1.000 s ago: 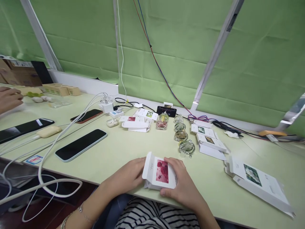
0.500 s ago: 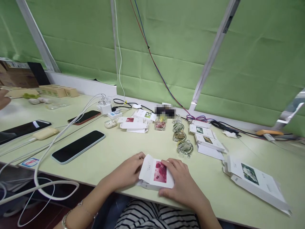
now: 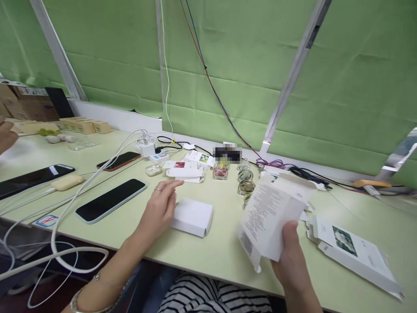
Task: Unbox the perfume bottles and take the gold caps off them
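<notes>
A small plain white box (image 3: 193, 217) sits near the table's front edge, beside the fingers of my left hand (image 3: 160, 203). That hand's fingers stretch to the right over the box's left end; whether they touch it is unclear, and the thumb is hidden. My right hand (image 3: 290, 248) grips a white printed carton (image 3: 272, 213) by its lower right side, thumb in front. The carton is tilted, with end flaps standing out and a side of fine print facing me. Behind it, several glass bottles (image 3: 246, 187) stand partly covered.
An opened carton with a flower picture (image 3: 352, 248) lies at right. Flattened cartons (image 3: 184, 169) lie beyond my left hand, near an earbud case (image 3: 153, 170). Phones (image 3: 112, 200) and white cables (image 3: 58, 217) spread at left. Another person's hand (image 3: 7, 134) shows at the far left.
My hands have moved apart. The printed carton has gone up and right in my right hand and turned to its text side. The plain white box now shows beside my left hand.
</notes>
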`<state>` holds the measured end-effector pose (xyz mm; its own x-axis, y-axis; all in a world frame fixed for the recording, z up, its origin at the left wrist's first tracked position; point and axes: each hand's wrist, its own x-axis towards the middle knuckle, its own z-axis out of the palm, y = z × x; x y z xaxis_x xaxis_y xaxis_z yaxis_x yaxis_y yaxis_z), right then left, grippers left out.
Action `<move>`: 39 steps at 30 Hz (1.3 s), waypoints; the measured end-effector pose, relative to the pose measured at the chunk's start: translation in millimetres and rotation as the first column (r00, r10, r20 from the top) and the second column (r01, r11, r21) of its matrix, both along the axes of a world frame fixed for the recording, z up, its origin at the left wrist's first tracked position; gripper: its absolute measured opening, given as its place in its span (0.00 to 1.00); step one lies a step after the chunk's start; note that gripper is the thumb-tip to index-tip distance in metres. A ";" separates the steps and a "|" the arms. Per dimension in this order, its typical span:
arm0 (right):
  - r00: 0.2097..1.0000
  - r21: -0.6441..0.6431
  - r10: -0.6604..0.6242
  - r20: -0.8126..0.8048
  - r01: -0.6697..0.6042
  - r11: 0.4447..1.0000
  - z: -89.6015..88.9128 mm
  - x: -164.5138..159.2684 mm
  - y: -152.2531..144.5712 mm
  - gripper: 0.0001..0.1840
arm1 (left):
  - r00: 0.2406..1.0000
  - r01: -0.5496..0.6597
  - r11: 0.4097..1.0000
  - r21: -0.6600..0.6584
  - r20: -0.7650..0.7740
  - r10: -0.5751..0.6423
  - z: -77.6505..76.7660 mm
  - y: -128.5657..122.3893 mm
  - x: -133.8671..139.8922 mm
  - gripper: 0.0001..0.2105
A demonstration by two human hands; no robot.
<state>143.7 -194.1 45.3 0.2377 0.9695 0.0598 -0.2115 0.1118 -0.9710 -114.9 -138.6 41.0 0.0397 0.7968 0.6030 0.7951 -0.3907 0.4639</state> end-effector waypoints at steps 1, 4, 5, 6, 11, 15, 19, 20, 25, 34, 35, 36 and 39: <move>0.989 -0.026 0.011 -0.148 -0.015 1.000 2.9 -12.3 2.3 0.41 | 0.997 0.078 0.996 0.048 -0.003 -0.078 6.5 -10.2 12.1 0.14; 0.913 -0.066 0.117 -0.390 -0.154 0.986 13.8 -48.0 8.4 0.39 | 0.903 0.411 0.911 0.039 -0.156 -0.401 15.1 -38.2 47.0 0.28; 0.889 -0.062 0.158 -0.429 -0.203 0.977 17.1 -56.6 9.8 0.38 | 0.886 0.440 0.897 0.042 -0.180 -0.426 14.1 -43.9 55.5 0.33; 0.869 -0.045 0.198 -0.453 -0.244 0.969 19.8 -62.6 10.8 0.38 | 0.890 0.439 0.896 0.065 -0.170 -0.424 12.0 -47.2 61.3 0.32; 0.828 0.136 0.312 -0.465 -0.282 0.950 20.6 -64.2 16.0 0.37 | 0.932 0.287 0.958 -0.008 0.234 -0.277 9.6 -43.6 53.8 0.11; 0.867 0.109 0.293 -0.404 -0.273 0.956 10.5 -60.7 25.6 0.30 | 0.809 0.504 0.813 -0.291 0.490 -0.326 28.0 -42.8 33.8 0.17; 0.927 0.101 0.321 -0.194 -0.307 0.946 5.4 -63.3 36.0 0.23 | 0.689 0.673 0.659 -0.334 0.608 -0.395 41.6 -39.3 22.3 0.20; 0.923 0.098 0.372 -0.100 -0.363 0.927 6.4 -64.8 37.9 0.22 | 0.683 0.663 0.669 -0.335 0.636 -0.359 43.1 -37.2 20.0 0.21; 0.717 0.022 0.472 0.513 -0.561 0.828 12.8 -76.4 49.0 0.29 | 0.821 0.190 0.952 -0.240 0.570 -0.020 48.7 -23.9 -2.7 0.29; 0.251 -0.208 0.379 0.891 -0.518 0.830 -15.4 -80.8 61.3 0.40 | 0.927 -0.243 0.945 -0.218 0.234 0.292 32.1 3.4 -16.7 0.18; 0.361 -0.145 0.362 0.860 -0.506 0.850 -15.0 -78.8 60.6 0.39 | 0.933 -0.199 0.954 -0.226 0.253 0.254 27.2 3.7 -8.7 0.17; 0.495 -0.085 0.351 0.795 -0.482 0.872 -14.0 -76.6 60.3 0.39 | 0.941 -0.135 0.964 -0.229 0.275 0.197 22.9 2.9 0.2 0.18; 0.859 -0.004 0.301 0.413 -0.329 0.944 -11.5 -68.6 63.8 0.38 | 0.949 0.171 0.947 -0.273 0.305 -0.084 16.2 -3.1 22.2 0.20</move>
